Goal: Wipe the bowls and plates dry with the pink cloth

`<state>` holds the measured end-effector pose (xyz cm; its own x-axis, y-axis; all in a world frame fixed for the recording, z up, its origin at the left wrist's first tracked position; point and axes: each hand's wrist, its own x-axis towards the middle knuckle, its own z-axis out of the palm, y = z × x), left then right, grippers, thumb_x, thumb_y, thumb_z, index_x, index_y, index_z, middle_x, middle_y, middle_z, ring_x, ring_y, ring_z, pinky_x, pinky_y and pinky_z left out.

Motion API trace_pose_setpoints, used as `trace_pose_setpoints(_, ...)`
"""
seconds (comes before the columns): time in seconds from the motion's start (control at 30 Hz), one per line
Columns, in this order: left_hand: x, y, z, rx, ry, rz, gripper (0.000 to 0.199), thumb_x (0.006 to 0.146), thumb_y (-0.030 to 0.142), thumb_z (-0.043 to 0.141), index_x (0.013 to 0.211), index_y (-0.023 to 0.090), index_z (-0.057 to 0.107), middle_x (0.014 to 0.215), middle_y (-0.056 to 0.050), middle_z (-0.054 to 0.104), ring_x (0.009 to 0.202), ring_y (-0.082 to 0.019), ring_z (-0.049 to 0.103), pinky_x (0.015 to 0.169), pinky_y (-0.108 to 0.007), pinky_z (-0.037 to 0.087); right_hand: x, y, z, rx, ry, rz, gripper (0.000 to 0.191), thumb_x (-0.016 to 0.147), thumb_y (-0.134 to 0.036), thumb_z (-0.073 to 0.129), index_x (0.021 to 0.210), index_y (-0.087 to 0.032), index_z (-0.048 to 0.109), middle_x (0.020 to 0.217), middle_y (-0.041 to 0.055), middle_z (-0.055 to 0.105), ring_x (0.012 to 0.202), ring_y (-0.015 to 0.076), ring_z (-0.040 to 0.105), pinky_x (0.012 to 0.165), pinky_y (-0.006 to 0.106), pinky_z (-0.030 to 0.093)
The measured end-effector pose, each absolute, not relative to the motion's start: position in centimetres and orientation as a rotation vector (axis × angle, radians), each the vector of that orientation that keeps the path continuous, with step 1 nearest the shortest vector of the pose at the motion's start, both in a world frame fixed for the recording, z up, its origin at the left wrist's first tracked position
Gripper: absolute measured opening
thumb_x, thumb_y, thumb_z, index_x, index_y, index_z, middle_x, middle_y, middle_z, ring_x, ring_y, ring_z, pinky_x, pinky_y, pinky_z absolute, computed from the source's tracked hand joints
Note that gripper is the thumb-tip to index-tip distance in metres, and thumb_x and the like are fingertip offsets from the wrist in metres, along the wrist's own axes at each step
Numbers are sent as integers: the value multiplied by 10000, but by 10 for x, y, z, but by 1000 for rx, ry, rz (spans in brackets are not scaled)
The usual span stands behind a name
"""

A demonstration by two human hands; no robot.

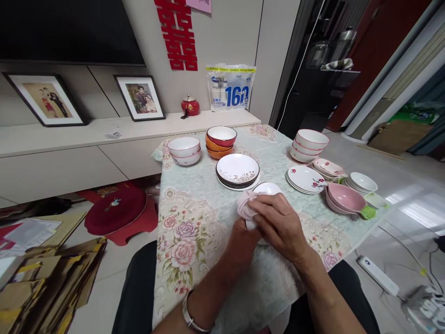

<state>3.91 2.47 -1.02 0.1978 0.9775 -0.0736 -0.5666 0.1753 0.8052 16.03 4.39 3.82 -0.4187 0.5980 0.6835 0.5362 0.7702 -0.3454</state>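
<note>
My left hand (244,241) grips the near left edge of a small white dish with a dark rim (267,187), above the near part of the table. Bunched in my closed right hand (281,220) is a pale pink cloth (245,204), which presses against the dish. Both hands and the cloth cover much of the dish, so I cannot tell whether it is a plate or a bowl. Just beyond it lies a stack of white plates with dark rims (238,166). To the right is a pile of white plates with red flowers (306,179).
White bowls (184,147) and red and orange bowls (221,141) stand at the back. On the right are stacked white bowls (309,144), pink dishes (344,198) and small white bowls (362,182). A red stool (116,208) and flattened cardboard (52,278) are left of the table.
</note>
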Motion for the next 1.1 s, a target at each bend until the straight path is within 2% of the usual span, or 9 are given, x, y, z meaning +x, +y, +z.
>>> trace_pose_setpoints(0.07, 39, 25, -6, 722, 668, 1256, 320, 709, 161, 766, 1021, 170, 700, 915, -49, 716, 829, -178, 626, 739, -278, 476, 158, 45, 36, -832, -2160, 76, 332, 943, -143, 530, 1244, -235, 638, 1155, 92, 650, 1050, 238, 595, 890, 422, 481)
trace_pose_setpoints(0.27, 36, 26, 3, 612, 572, 1160, 513, 632, 136, 812, 1129, 160, 689, 945, -52, 742, 837, -196, 650, 785, -320, 501, 175, 62, 24, -1207, -1804, 21, 289, 970, -221, 517, 1210, -197, 676, 1133, 117, 610, 1052, 231, 597, 915, 399, 493)
trace_pose_setpoints(0.4, 36, 25, 4, 619, 544, 1120, 518, 650, 134, 802, 1155, 158, 689, 947, -58, 748, 859, -208, 658, 817, -336, 499, 186, 67, 23, -1374, -1688, -4, 293, 977, -247, 502, 1194, -188, 691, 1073, 110, 619, 1018, 239, 608, 903, 407, 495)
trace_pose_setpoints(0.57, 38, 25, 7, 579, 490, 1142, 484, 632, 118, 805, 1103, 153, 698, 913, -42, 736, 821, -178, 651, 777, -290, 489, 171, 54, 34, -1171, -1926, -15, 297, 975, -222, 507, 1221, -186, 669, 1175, 131, 595, 1078, 252, 565, 932, 425, 480)
trace_pose_setpoints(0.7, 36, 26, 10, 564, 479, 1132, 396, 605, 18, 726, 978, 150, 711, 901, -37, 723, 835, -170, 650, 769, -269, 486, 158, 44, 41, -986, -2147, 132, 255, 970, -203, 517, 1164, -219, 681, 1171, 103, 612, 1082, 244, 556, 925, 412, 473)
trace_pose_setpoints(0.83, 31, 29, 10, 495, 478, 1128, 462, 484, -59, 572, 879, 143, 697, 788, -13, 687, 760, -146, 621, 689, -228, 462, 162, 44, 42, -931, -2224, 452, 223, 969, -202, 523, 1096, -257, 698, 1135, 65, 611, 1046, 198, 581, 882, 340, 488)
trace_pose_setpoints(0.97, 26, 34, 9, 408, 529, 1102, 568, 466, -33, 536, 984, 150, 680, 819, -11, 675, 745, -148, 597, 653, -234, 436, 180, 53, 36, -1040, -2172, 726, 180, 929, -186, 568, 982, -267, 720, 1039, 30, 611, 974, 166, 605, 822, 280, 486)
trace_pose_setpoints(1.1, 26, 36, 10, 404, 605, 1114, 657, 469, -21, 551, 1095, 155, 647, 956, -46, 705, 904, -218, 620, 777, -303, 469, 194, 58, 33, -1396, -2042, 625, 181, 898, -188, 562, 973, -245, 716, 976, 32, 608, 903, 178, 607, 787, 295, 462)
